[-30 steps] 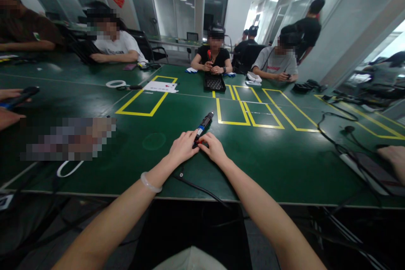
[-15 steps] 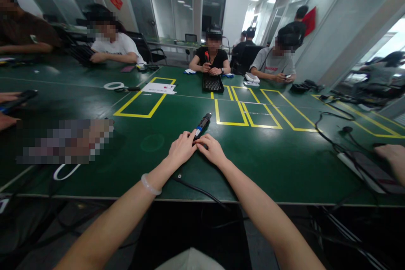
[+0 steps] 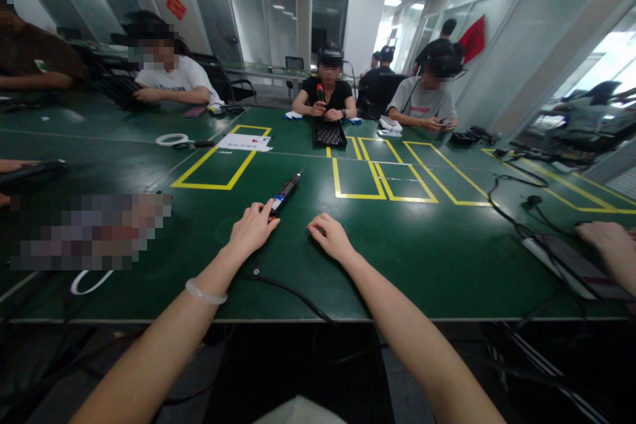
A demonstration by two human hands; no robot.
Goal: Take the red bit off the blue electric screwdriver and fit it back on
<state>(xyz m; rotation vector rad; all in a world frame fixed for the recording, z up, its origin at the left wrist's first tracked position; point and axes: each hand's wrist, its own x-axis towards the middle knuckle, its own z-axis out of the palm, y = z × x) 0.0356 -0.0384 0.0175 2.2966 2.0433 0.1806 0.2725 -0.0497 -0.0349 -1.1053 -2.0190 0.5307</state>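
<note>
My left hand (image 3: pixel 252 228) is closed around the rear part of an electric screwdriver (image 3: pixel 287 193). The tool is black with a blue label, and its thin bit points away from me to the upper right. My palm and fingers cover its back end, and a bit of orange shows by my fingertips. To the right of it, apart from the tool, my right hand (image 3: pixel 330 236) rests low over the table with its fingers curled together. Whether something small is between those fingers is hidden. A black cable (image 3: pixel 293 288) with a round metal end lies on the table below my hands.
Yellow tape outlines (image 3: pixel 360 197) mark the green table (image 3: pixel 318 265). A paper sheet (image 3: pixel 243 142) and a white ring-shaped item (image 3: pixel 172 140) lie to the left. Across from me, a person holds a red-and-black tool over a black tray (image 3: pixel 330 135). Co-workers' hands are at both sides.
My left hand has moved left with the electric screwdriver, away from my right hand. The hands were together at the tool's rear; now there is a gap. The thin bit shows more clearly.
</note>
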